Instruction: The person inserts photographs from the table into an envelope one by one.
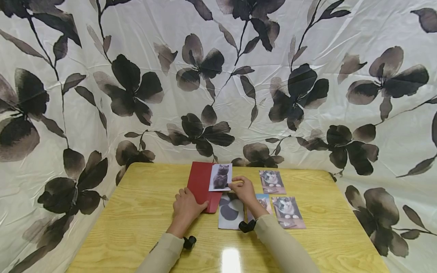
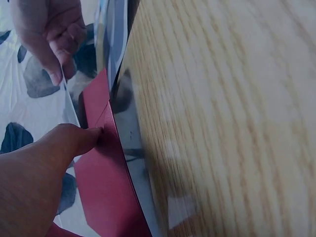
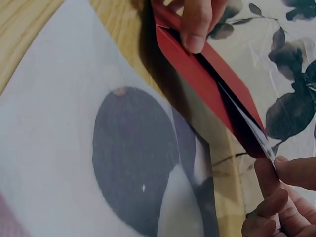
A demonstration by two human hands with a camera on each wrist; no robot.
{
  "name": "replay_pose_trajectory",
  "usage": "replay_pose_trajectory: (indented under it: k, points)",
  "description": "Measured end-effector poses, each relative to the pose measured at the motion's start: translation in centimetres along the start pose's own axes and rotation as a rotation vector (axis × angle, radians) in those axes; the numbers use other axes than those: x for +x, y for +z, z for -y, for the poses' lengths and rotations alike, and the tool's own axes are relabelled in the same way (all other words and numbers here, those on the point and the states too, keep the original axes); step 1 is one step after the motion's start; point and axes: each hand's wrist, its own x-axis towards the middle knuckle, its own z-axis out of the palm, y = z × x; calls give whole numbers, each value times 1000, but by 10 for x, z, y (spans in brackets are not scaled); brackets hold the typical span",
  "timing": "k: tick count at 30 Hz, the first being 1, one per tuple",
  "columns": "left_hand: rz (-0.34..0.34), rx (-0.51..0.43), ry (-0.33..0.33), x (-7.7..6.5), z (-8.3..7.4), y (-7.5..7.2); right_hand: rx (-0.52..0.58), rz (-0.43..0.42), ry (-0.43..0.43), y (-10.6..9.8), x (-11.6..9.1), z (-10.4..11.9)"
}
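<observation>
A red envelope is tilted up over the far middle of the table. My left hand grips it by its near part, and the thumb presses at its opening in the left wrist view. My right hand pinches the right edge of a photo of a grey cat between thumb and fingertips. In the right wrist view the photo's thin white edge lies within the open mouth of the envelope. My left thumb shows at the other end of that opening.
A card with grey rounded shapes lies right of the envelope. Two cat photos, one farther back and one nearer, lie on the right. Another picture is partly hidden behind my right wrist. A flowered cloth hangs behind the table.
</observation>
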Motion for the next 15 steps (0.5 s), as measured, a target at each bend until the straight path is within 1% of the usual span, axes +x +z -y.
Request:
replay_pose_trajectory:
  k: [3, 7, 11, 15]
  points:
    - [5, -3, 2, 1, -1, -2, -1, -7, 2, 4, 2, 1]
    - [26, -7, -3, 1, -1, -1, -6, -4, -2, 10, 1, 1]
    - [23, -6, -11, 0, 1, 0, -23, -4, -22, 16, 1, 2]
    - [9, -14, -9, 0, 1, -2, -44, -23, -25, 22, 2, 5]
